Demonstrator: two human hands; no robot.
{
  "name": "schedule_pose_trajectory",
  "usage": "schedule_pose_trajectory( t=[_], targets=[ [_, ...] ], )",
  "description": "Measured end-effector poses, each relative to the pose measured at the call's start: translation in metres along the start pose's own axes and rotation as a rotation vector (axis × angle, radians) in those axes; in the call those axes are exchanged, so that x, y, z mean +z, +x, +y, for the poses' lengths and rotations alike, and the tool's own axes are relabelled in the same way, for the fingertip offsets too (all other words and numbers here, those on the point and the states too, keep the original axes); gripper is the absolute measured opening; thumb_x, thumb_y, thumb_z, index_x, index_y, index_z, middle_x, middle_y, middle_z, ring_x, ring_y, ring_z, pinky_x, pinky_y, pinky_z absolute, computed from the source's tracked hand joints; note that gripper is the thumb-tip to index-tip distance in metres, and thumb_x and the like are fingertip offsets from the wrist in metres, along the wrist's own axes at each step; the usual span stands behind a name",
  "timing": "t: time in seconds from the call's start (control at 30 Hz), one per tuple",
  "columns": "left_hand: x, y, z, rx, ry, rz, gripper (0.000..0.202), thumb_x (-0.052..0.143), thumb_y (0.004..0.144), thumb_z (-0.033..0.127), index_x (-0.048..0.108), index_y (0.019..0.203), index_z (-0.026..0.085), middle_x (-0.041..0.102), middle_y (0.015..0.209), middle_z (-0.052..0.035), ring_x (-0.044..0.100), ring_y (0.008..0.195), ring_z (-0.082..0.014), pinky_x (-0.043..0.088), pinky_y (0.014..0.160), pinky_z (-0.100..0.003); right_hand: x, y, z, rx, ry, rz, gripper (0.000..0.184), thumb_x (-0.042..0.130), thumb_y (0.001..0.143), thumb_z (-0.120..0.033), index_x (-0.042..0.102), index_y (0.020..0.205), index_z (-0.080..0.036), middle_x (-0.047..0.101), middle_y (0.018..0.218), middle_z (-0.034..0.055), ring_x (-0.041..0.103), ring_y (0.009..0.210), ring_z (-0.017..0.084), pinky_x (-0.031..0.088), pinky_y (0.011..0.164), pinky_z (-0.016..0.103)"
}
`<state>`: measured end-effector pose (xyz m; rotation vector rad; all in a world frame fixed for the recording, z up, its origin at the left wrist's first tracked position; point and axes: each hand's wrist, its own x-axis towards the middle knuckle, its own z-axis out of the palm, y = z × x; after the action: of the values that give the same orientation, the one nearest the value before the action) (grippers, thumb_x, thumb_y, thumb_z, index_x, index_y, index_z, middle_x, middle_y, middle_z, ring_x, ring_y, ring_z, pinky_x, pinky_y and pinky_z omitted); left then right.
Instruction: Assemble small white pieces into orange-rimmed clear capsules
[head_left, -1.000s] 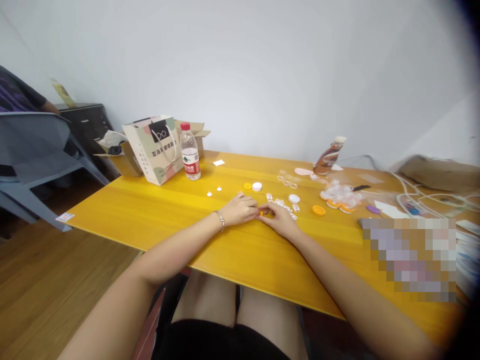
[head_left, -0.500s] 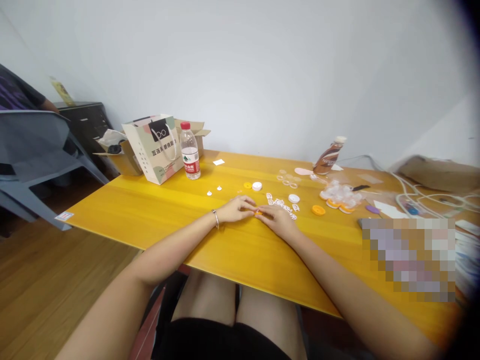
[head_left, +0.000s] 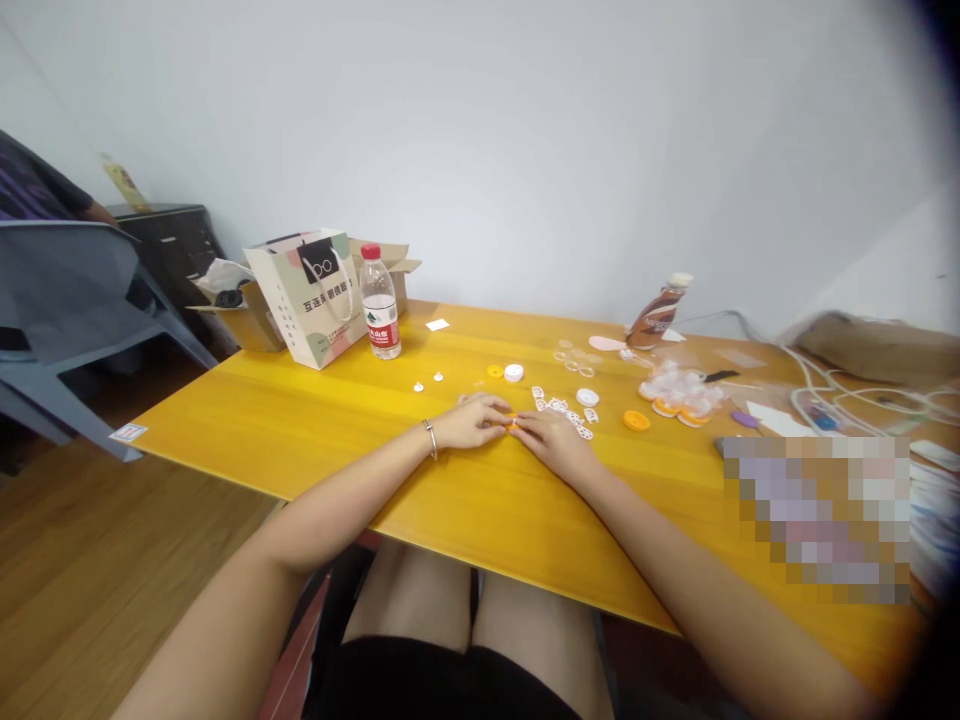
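Fingers of both hands close on a small orange plastic piece (head_left: 513, 425), just above or on the yellow wooden table (head_left: 465, 500). My left hand (head_left: 471, 422) grips it from the left, and my right hand (head_left: 559, 440) from the right. Much of the piece is hidden by fingertips; something pale shows on it. Beyond my right hand lie white openwork cutouts (head_left: 557, 405) and a white round disc (head_left: 587, 397). A yellow disc (head_left: 496, 371) and a white round cap (head_left: 514, 373) sit behind my hands. An orange disc (head_left: 637, 421) is further right.
Two small white stemmed pieces (head_left: 418, 387) lie left of my hands. A water bottle (head_left: 381, 305), paper bag (head_left: 307, 300) and cardboard box (head_left: 409, 268) stand at back left. At right are a brown drink bottle (head_left: 658, 315), clear domes with orange bases (head_left: 679, 390) and white cables (head_left: 810, 390).
My fingers have shifted slightly around the orange piece, and my left fingers are a little more curled. The things on the table stay in place.
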<state>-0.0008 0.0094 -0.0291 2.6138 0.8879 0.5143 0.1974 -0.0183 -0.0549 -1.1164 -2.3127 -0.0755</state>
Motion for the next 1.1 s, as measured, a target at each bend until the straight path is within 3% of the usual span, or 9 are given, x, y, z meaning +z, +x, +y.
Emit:
schedule_pose_trajectory(
  t=[0.27,0.57,0.77,0.87,1.1],
  targets=[
    [-0.008,-0.003,0.008,0.107,0.173,0.011,0.027,0.041,0.084,0.033,0.059,0.103,0.028,0.054,0.115,-0.0025,0.043,0.109,-0.0188,0.024,0.094,-0.039,-0.001,0.000,0.000,-0.004,-0.005,0.001,0.024,0.045,0.084,-0.034,0.065,0.091,-0.021,0.068,0.094,0.0051,0.062,0.083,0.020,0.044,0.074,0.034],
    [-0.005,-0.006,0.013,0.209,0.455,0.034,0.028,0.036,0.085,0.026,0.056,0.103,0.021,0.054,0.111,-0.0072,0.043,0.106,-0.0195,0.022,0.091,-0.038,-0.006,0.001,-0.013,-0.121,-0.320,-0.025,0.025,0.040,0.086,-0.027,0.063,0.085,-0.016,0.066,0.087,0.0076,0.057,0.078,0.019,0.036,0.075,0.033],
    [-0.005,-0.002,0.020,0.281,0.575,0.006,0.024,0.035,0.083,0.017,0.057,0.093,0.015,0.057,0.095,-0.0090,0.046,0.099,-0.0194,0.024,0.089,-0.038,-0.009,0.005,-0.024,-0.171,-0.491,-0.070,0.026,0.038,0.086,-0.021,0.062,0.078,-0.013,0.061,0.074,0.0080,0.052,0.070,0.018,0.033,0.073,0.032],
    [-0.003,0.000,0.020,0.243,0.508,0.036,0.022,0.038,0.083,0.022,0.058,0.088,0.015,0.058,0.094,-0.0080,0.048,0.096,-0.0188,0.025,0.090,-0.039,-0.010,0.006,-0.027,-0.161,-0.508,-0.076,0.026,0.039,0.085,-0.020,0.063,0.081,-0.013,0.061,0.075,0.0088,0.052,0.070,0.018,0.033,0.075,0.033],
    [0.007,0.016,0.006,-0.076,0.030,0.176,0.020,0.049,0.078,0.033,0.061,0.081,0.017,0.061,0.088,-0.0025,0.054,0.085,-0.0140,0.037,0.079,-0.027,-0.010,0.006,-0.027,-0.109,-0.430,-0.059,0.025,0.041,0.084,-0.022,0.063,0.087,-0.012,0.063,0.080,0.0102,0.055,0.073,0.019,0.037,0.076,0.034]
  ],
)
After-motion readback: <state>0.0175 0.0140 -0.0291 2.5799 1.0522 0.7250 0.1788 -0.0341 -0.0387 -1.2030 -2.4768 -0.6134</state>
